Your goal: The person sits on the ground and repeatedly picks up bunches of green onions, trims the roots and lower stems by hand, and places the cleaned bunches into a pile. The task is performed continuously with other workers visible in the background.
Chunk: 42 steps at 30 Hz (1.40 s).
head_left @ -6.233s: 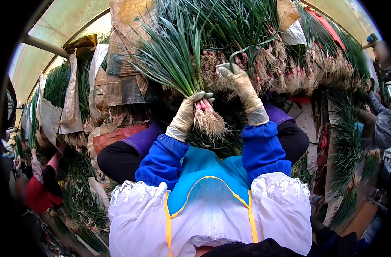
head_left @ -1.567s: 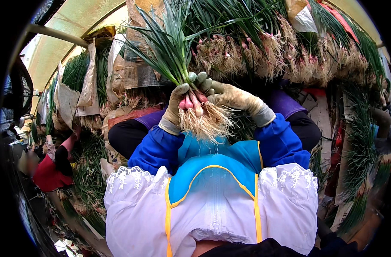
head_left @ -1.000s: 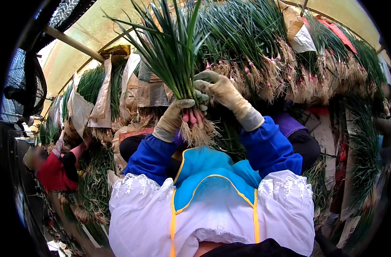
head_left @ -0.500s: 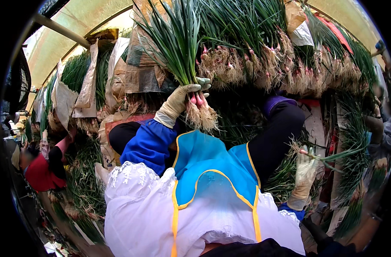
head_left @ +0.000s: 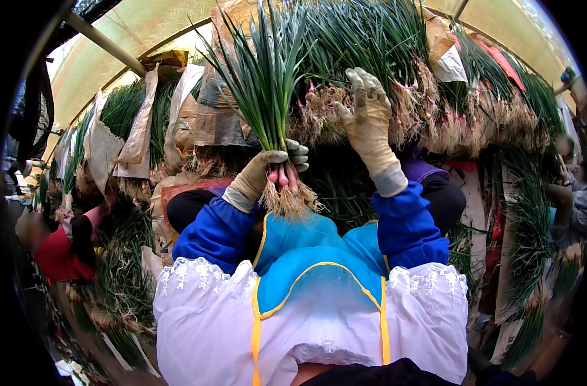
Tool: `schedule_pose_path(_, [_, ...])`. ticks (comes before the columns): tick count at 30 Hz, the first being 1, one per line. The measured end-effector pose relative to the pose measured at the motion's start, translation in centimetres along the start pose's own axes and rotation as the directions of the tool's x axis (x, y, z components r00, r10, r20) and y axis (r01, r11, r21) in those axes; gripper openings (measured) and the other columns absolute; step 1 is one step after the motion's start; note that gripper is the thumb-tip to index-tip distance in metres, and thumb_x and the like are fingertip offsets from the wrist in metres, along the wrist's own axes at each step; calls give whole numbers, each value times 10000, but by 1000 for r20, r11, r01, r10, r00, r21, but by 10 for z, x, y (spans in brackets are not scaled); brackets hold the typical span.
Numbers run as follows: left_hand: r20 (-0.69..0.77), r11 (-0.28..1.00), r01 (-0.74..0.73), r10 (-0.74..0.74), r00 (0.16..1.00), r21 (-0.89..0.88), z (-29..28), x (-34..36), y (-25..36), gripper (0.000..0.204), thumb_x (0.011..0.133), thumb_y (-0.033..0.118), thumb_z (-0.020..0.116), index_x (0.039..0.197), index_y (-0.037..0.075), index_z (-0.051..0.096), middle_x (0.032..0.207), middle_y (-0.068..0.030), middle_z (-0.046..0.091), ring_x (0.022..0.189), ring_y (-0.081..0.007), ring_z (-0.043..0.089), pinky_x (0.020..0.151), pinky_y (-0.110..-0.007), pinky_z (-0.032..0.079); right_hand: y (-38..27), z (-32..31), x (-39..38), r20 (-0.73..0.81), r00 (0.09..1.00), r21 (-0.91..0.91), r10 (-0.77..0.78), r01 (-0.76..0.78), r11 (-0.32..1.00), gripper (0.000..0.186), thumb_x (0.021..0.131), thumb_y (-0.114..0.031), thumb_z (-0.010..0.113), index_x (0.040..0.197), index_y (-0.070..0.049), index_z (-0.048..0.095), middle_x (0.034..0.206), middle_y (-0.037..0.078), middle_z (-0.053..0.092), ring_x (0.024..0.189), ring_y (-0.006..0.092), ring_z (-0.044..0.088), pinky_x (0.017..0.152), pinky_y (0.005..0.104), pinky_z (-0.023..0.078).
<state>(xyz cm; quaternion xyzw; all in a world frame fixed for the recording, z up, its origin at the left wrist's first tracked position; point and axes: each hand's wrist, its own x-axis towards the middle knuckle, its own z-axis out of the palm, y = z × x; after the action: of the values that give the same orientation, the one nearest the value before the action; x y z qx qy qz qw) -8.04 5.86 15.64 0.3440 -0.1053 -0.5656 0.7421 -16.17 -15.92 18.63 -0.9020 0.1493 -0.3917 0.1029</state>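
Observation:
Gloved in pale fabric, my left hand [head_left: 253, 177] wraps round a bunch of spring onions [head_left: 268, 106] just above the bulbs. The bunch stands upright, with long green leaves pointing up and pink bulbs and stringy roots hanging below the fingers. To the right of it my gloved right hand [head_left: 369, 125] is raised with its fingers stretched out and the thumb apart, and no onion shows in it. This hand is in front of a long heap of spring onions [head_left: 332, 106], whose roots and pink bulbs face me.
More onions lie in heaps at the right [head_left: 525, 219] and lower left [head_left: 123, 276], with sacking [head_left: 136, 132] between the left bundles. A co-worker in red [head_left: 65, 251] is at far left, and another person's arm [head_left: 557, 199] shows at far right. A blue apron [head_left: 313, 251] covers my lap.
My right hand has let go of a loose spring onion at the lower right and swung up and left to the heap. My left hand has lowered slightly with its bunch.

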Motion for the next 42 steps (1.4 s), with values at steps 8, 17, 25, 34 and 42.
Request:
schedule_pose_path(8, [-68, 983, 171, -175, 982, -63, 31, -66, 28, 330, 761, 183, 604, 1017, 7, 494, 675, -53, 548, 658, -184, 574, 664, -311, 519, 21, 77, 78, 498, 867, -91, -24, 80, 993, 251, 866, -275, 456, 931, -77, 595, 822, 154, 625, 731, 322, 618, 649, 431, 493])
schedule_pose_path(17, [205, 994, 53, -32, 978, -96, 29, -47, 51, 240, 718, 159, 642, 885, 52, 506, 810, -101, 570, 647, -207, 561, 711, -369, 518, 68, -10, 38, 718, 659, 312, -225, -15, 950, 585, 800, -468, 557, 1213, -67, 449, 1139, 136, 549, 1043, 239, 530, 817, 380, 458])
schedule_pose_path(25, [192, 981, -149, 123, 974, 124, 40, 33, 94, 216, 739, 122, 591, 934, 49, 536, 1327, -251, 315, 1170, -395, 406, 869, -480, 445, -45, 10, -26, 727, 624, 682, -285, -703, 200, 470, 919, -320, 439, 1223, 37, 423, 1123, 119, 546, 989, 170, 506, 859, 281, 402])
schedule_pose_path(34, [261, 908, -156, 54, 964, 388, 82, 64, 66, 187, 727, 103, 603, 888, 15, 569, 1169, -201, 495, 1048, -325, 533, 847, -371, 462, 5, 17, -106, 705, 686, 695, -183, -615, 371, 270, 920, -212, 420, 1091, -31, 524, 817, 117, 611, 730, 154, 550, 717, 300, 454])
schedule_pose_path(42, [343, 877, -364, 253, 905, 314, 89, 98, 128, 200, 790, 135, 577, 961, 31, 575, 988, -142, 593, 763, -185, 592, 789, -430, 511, 113, 65, -234, 829, 555, 86, -66, -9, 996, 538, 806, -360, 566, 1252, -112, 396, 1175, 150, 496, 986, 315, 543, 856, 403, 434])
